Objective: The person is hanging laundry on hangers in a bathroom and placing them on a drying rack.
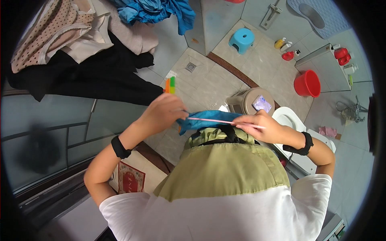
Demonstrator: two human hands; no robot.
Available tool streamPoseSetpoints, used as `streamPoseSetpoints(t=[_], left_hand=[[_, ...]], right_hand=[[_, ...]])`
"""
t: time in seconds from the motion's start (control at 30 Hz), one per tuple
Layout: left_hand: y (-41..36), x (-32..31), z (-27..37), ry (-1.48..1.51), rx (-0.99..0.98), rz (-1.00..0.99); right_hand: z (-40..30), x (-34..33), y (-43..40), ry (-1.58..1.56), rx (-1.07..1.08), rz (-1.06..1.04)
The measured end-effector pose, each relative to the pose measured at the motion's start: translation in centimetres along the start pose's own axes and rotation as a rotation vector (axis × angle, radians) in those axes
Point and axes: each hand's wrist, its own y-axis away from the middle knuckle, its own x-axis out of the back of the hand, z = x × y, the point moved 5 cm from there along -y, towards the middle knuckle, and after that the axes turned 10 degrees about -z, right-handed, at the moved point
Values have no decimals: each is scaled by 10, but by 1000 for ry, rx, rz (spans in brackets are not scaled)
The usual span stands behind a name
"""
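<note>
Close in front of my waist, a thin pink rod (211, 120) runs between my hands. My right hand (261, 126) is closed on its right part, with the tip sticking out past the fingers. At the rod's other end, my left hand (169, 111) pinches near a corner of a blue cloth (208, 114); whether its fingers hold the rod, the cloth or both is not plain. The cloth hangs just behind the rod, below and between the hands. Black trousers (90, 81) hang to the left beside my left hand, with a dotted garment (60, 33) above them.
A beige stool (248, 101) bearing a purple packet (261, 104) stands ahead on the right, beside a white toilet (289, 117). Farther off are a blue stool (242, 40) and a red bucket (307, 83). Blue clothing (150, 12) hangs at the top. A glass panel (39, 120) is at left.
</note>
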Motion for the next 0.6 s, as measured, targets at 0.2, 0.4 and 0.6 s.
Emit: streamPoseSetpoints(t=[0.2,0.4,0.6], left_hand=[[31,22,-5,57,650,556],[33,7,-7,212,796,735],[49,-11,-29,705,855,990]], right_hand=[[-34,8,-14,55,-42,100],[-43,9,-20,227,-53,136],[-48,7,-21,268,7,189]])
